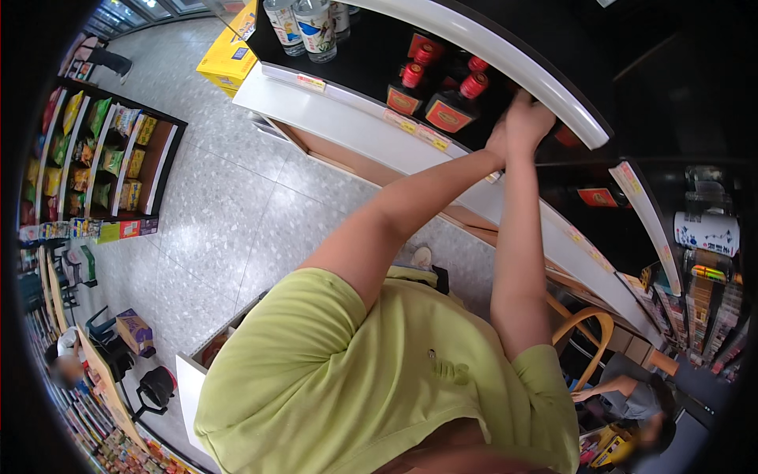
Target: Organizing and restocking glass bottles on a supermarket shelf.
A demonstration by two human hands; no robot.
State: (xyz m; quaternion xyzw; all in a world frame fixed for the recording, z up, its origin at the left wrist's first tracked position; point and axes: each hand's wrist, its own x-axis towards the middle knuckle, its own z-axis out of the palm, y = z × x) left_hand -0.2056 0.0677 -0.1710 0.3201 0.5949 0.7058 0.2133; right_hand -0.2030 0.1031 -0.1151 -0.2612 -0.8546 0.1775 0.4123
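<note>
Both hands reach into a dark shelf with a white front edge (355, 98). My left hand (499, 140) lies against the wrist of my right hand (529, 121), which goes deeper into the shelf under the board above. The fingers of both are mostly hidden, and whether they hold anything cannot be seen. Just left of them stand dark bottles with red caps and red labels, one at the front (453, 109) and another (407, 92) beside it, with more behind. A red-labelled bottle (598, 197) is in the dark section to the right.
Clear glass bottles (317, 29) stand on the shelf's far left, near a yellow carton (231, 53). The white rim of the upper shelf (533, 77) arches over the hands. A snack rack (100, 160) is at left. Another person (633, 391) is at lower right, by a wooden hoop-shaped handle (604, 332).
</note>
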